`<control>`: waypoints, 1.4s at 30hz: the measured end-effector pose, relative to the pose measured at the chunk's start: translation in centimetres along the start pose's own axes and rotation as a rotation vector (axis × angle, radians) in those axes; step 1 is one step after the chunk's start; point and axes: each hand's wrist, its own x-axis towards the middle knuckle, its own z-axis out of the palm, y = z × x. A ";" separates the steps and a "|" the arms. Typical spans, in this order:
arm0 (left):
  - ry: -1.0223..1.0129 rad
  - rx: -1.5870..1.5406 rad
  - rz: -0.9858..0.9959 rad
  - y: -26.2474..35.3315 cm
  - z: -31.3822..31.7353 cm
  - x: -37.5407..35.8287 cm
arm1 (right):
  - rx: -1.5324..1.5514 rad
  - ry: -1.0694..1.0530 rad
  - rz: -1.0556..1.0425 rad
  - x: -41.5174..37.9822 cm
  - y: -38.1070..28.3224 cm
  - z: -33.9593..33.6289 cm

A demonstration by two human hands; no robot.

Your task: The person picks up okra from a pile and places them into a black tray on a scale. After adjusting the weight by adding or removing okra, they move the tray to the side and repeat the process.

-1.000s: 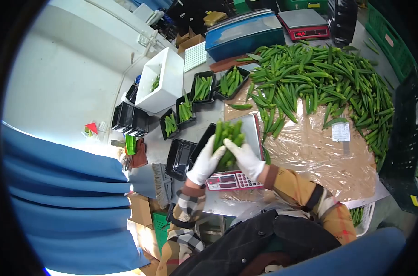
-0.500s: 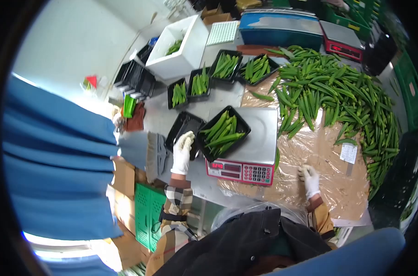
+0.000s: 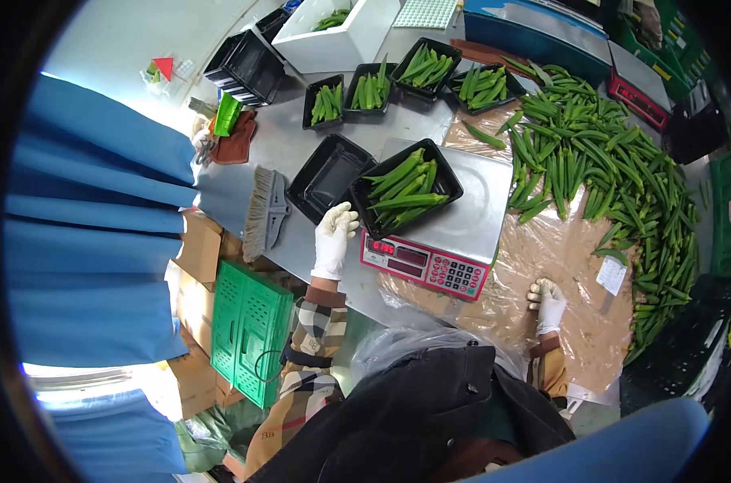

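My left hand (image 3: 334, 240), in a white glove, is beside a black tray of okra (image 3: 405, 188), fingertips right at its lower left rim. Its fingers are loosely bent, with nothing visible in them. The tray overhangs the left side of a red and silver scale (image 3: 484, 181), whose display is lit red. Behind my left hand lies an empty black tray (image 3: 331, 179). My right hand (image 3: 548, 304), also gloved, hovers low over the plastic-covered cardboard (image 3: 510, 298), fingers slightly curled and apart, holding nothing.
A large okra pile (image 3: 599, 153) covers the right of the table. Several filled trays (image 3: 370, 88) line the back, near a white foam box (image 3: 333, 36). A brush (image 3: 266, 213) lies at the left edge; a second scale (image 3: 639, 92) stands at the back right.
The view has shifted, so the table appears higher. My left hand has moved from the empty tray to the okra tray's rim. The scale's reading has dropped. My right hand stays over the plastic.
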 end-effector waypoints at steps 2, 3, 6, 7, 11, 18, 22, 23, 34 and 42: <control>-0.019 0.007 0.003 -0.1 0.5 0.4 | -0.005 0.003 0.005 -0.1 -0.1 0.0; -0.019 0.017 0.002 -0.2 0.7 0.7 | -0.014 0.010 0.006 -0.2 -0.1 0.0; -0.020 0.035 0.021 -1.4 1.3 2.1 | -0.026 0.026 0.006 -0.3 -0.3 0.0; -0.015 0.035 0.041 -2.0 1.4 2.5 | -0.024 0.023 0.004 -0.3 -0.4 0.0; 0.254 0.487 0.361 -0.7 3.5 1.2 | -0.003 0.013 0.016 -0.3 -0.4 0.0; -0.049 0.870 0.850 3.7 7.2 0.3 | -0.003 0.017 0.020 -0.4 -0.6 0.2; -0.052 0.895 0.805 3.6 8.7 1.2 | 0.011 0.019 0.006 -0.3 -0.2 -0.1; -0.017 0.780 0.801 4.1 9.0 1.1 | 0.017 0.018 0.000 -0.2 -0.1 -0.2; -0.752 0.544 0.868 4.0 17.3 -12.4 | 0.304 -0.419 -0.031 -9.1 -9.1 12.0; -0.009 0.510 0.680 6.2 8.4 -6.5 | 0.135 -0.044 0.251 -3.9 -0.4 -1.0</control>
